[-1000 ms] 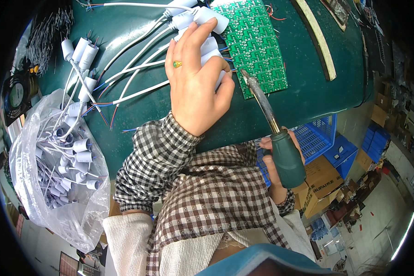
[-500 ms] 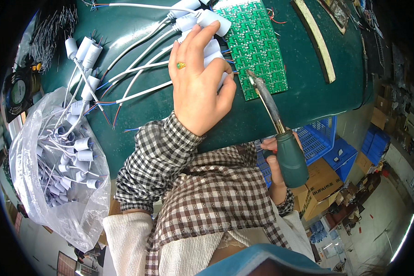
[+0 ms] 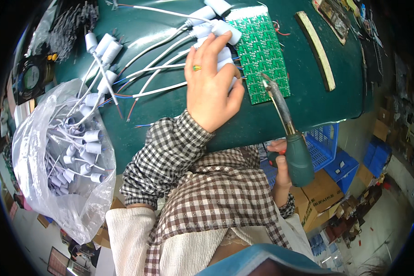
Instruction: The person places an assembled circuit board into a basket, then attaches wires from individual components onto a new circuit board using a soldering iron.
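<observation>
My left hand (image 3: 211, 89), a ring on one finger, is closed over a row of white cylindrical housings. Its thumb and forefinger are round the nearest housing (image 3: 234, 82), mostly hidden by the fingers. Short coloured wires from these housings reach the left edge of a green circuit board panel (image 3: 262, 50). In my right hand (image 3: 280, 175) is a soldering iron (image 3: 300, 158) with a thick dark green handle, fingers wrapped round it. The iron's tip points up and left over the panel's lower part; whether it touches cannot be made out. White cables (image 3: 165, 87) trail left from the housings.
A clear plastic bag (image 3: 85, 202) full of cabled white housings hangs at the left table edge. More housings (image 3: 110, 53) lie above it, near a small black fan (image 3: 32, 78). A curved pale strip (image 3: 317, 50) lies right of the panel. Below the table edge stands a blue crate (image 3: 326, 142).
The whole view has shifted, so things sit further right and slightly lower. Against the panel, the iron's tip has moved a little right. My left hand stays on the housings.
</observation>
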Available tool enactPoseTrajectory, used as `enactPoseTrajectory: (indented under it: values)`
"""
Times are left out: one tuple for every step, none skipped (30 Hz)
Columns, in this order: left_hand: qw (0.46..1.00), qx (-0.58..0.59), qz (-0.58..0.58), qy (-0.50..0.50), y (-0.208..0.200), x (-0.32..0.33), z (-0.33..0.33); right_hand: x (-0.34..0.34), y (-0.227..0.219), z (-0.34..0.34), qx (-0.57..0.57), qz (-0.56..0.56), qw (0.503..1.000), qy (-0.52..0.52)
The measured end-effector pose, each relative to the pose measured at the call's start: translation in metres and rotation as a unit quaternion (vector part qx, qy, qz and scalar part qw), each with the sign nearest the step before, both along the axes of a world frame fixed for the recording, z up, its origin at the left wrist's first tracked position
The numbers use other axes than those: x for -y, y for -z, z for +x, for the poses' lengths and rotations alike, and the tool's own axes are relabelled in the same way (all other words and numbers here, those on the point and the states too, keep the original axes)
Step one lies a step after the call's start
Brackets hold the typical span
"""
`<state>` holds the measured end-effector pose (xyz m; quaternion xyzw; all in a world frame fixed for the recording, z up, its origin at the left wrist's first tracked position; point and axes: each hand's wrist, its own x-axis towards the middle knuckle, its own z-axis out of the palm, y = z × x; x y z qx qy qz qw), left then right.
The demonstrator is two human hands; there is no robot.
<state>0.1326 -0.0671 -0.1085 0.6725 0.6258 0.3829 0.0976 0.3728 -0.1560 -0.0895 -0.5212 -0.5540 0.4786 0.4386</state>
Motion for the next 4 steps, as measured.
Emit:
enactPoseTrajectory:
  values:
    - [1.000, 0.004, 0.005, 0.002, 0.001, 0.001, 0.001, 0.004, 0.004, 0.003, -0.022, -0.016, 1.000, 0.006]
    - [1.000, 0.007, 0.010, 0.000, 0.005, 0.003, 0.000, 0.009, 0.011, 0.007, -0.033, -0.013, 0.999, -0.006]
    - [1.000, 0.007, 0.005, -0.005, 0.005, 0.004, 0.002, 0.014, 0.018, 0.016, -0.032, -0.048, 0.998, 0.000]
    - [1.000, -0.005, -0.003, -0.001, 0.004, 0.003, 0.004, 0.016, 0.021, 0.022, -0.030, -0.083, 0.996, 0.008]
